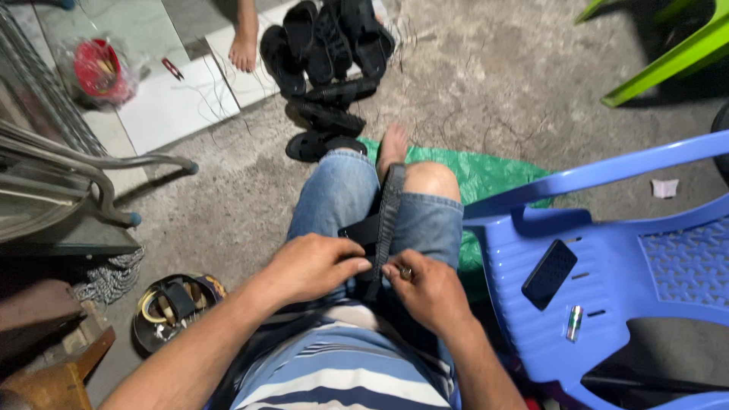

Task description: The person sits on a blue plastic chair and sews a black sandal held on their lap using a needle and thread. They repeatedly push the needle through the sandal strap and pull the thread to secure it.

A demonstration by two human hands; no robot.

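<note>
Both your hands meet over your lap: your left hand point(315, 266) curls shut, pinching the black sandal point(380, 231) lying on your thigh, and your right hand point(427, 285) closes on its strap edge, possibly holding a small needle, too tiny to tell. Pulled unevenly, the sandal could slide off your knee. Beside you, 1 blue plastic chair point(645, 266) carries a dark phone point(549, 273); an elbow knock could tip it. Ahead, a pile of black sandals point(326, 53) crowds the concrete floor point(493, 91).
</note>
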